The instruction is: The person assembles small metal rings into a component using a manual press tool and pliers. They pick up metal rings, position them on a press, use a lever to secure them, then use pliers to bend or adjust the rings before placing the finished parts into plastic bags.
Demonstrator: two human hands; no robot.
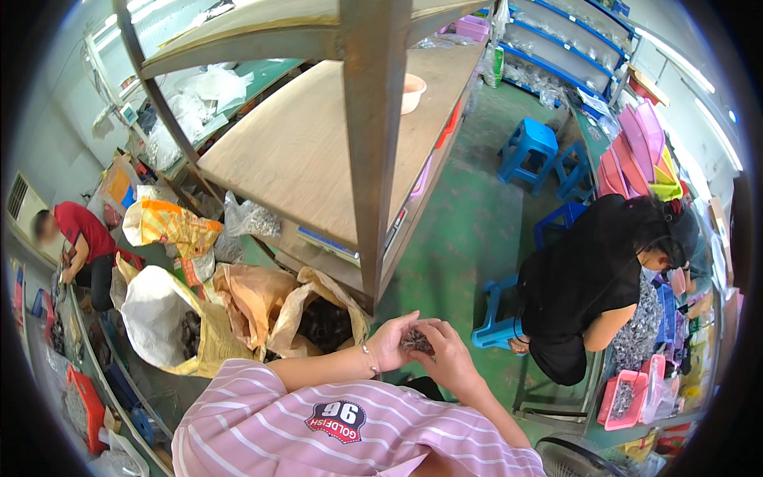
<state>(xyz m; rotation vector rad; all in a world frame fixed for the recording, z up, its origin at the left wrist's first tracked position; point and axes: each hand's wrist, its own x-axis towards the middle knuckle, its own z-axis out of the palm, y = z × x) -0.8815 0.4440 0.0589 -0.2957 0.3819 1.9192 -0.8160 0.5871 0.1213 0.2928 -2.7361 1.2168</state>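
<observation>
My left hand [388, 345] is cupped, palm up, around a handful of small grey-brown parts [416, 342] in front of my body. Their exact kind is too small to make out. My right hand [447, 356] closes over the same handful from the other side, its fingers bent against the parts. Just left of my hands stands an open paper sack [288, 319] with dark round pieces [324, 324] inside. Beside it are a brown paper sack [248, 298] and a white woven sack [155, 310], which also holds dark pieces.
A wooden-topped workbench [278, 151] with a metal post [373, 159] rises ahead. On the right, a person in black [584, 270] sits on a blue stool [494, 318] by a heap of small metal parts [638, 322]. Another person in red [89, 230] bends at the far left.
</observation>
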